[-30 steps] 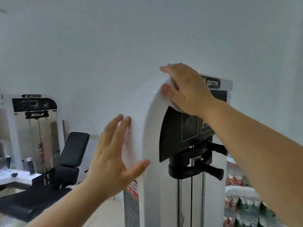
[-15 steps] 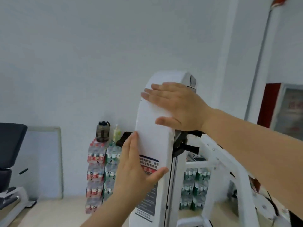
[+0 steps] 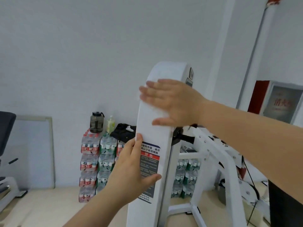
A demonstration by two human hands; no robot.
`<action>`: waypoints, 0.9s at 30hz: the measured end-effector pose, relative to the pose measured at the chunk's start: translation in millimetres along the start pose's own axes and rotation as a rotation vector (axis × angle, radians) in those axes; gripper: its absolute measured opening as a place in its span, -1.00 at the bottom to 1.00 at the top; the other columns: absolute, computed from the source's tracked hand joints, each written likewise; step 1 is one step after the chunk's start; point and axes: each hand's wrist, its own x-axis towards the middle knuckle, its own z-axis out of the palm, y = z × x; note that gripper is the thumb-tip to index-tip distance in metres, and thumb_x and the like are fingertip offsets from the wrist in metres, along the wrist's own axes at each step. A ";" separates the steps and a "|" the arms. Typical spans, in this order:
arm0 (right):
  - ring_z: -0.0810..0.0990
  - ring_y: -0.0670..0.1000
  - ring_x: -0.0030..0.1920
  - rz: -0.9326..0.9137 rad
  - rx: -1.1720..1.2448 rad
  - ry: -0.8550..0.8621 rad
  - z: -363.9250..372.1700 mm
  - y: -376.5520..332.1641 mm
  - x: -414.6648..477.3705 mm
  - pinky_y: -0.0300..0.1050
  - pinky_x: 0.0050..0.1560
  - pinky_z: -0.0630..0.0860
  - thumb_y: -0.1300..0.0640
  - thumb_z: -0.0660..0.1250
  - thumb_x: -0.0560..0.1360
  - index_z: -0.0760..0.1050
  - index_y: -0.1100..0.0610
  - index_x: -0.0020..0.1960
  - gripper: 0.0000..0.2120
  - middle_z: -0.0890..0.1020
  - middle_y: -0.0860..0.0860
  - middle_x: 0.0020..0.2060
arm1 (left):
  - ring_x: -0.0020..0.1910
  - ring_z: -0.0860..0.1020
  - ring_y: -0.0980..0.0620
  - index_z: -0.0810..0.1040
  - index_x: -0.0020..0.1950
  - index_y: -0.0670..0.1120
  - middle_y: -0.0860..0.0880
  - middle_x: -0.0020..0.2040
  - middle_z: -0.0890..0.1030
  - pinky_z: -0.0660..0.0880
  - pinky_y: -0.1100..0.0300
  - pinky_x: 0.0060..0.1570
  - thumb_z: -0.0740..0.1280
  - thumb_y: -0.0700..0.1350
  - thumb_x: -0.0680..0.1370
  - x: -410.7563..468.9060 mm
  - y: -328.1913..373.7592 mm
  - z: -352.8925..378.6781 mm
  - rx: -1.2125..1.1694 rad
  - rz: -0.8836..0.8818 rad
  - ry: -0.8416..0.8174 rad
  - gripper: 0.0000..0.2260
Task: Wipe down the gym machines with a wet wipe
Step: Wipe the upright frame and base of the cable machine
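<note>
The right grip (image 3: 172, 102) is laid flat, fingers straight, against the white upright of the gym machine (image 3: 168, 71). A wet wipe (image 3: 158, 111), only faintly seen, is pressed beneath it. The left grip (image 3: 131, 169) is held against the upright's left edge lower down, with its thumb laid across the warning label (image 3: 150, 161). Stacked packs of bottled water (image 3: 89, 163) are seen against the wall (image 3: 82, 46) behind.

Tall rounded metal machine column (image 3: 164, 131): plain white, unpatterned. Rectangular warning label (image 3: 148, 171) at 6 o'clock on column face: dark navy, red band, white lettering. At 9 o'clock of column: red-and-white-labelled bottle packs (image 3: 89, 163), green-labelled bottle packs (image 3: 105, 159), smoke-grey translucent plastic jug (image 3: 96, 122) with black lid. At 3 o'clock: red boxy metal cabinet (image 3: 258, 95).
</note>
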 end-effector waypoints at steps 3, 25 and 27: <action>0.03 0.05 0.66 0.332 0.192 -0.138 -18.8 28.1 16.1 0.00 0.62 -0.03 -0.61 -0.38 0.39 -0.01 0.08 0.68 0.09 0.04 0.05 0.67 | 0.56 0.09 0.10 -0.39 0.61 0.14 0.21 0.58 -0.05 0.16 0.04 0.58 0.42 0.42 0.38 -5.0 -0.7 -2.2 0.004 -0.013 -0.043 0.17; -0.19 0.12 0.66 0.897 0.661 0.445 20.1 -49.3 14.4 -0.05 0.60 -0.20 -0.23 0.21 0.62 0.15 0.16 0.64 -0.26 -0.04 0.13 0.67 | 0.63 -0.16 0.10 -0.50 0.52 0.19 0.19 0.61 -0.33 0.05 0.08 0.58 0.37 0.18 0.56 -24.6 -14.5 11.3 0.037 0.032 -0.104 0.01; -0.24 0.16 0.65 0.929 0.678 0.547 37.7 -96.9 4.1 -0.05 0.61 -0.18 -0.03 0.26 0.66 -0.02 0.20 0.67 -0.26 -0.18 0.20 0.65 | 0.63 -0.08 0.08 -0.47 0.56 0.14 0.18 0.61 -0.30 0.18 0.10 0.55 0.38 0.06 0.58 -24.4 -17.4 13.3 0.049 0.078 -0.087 0.00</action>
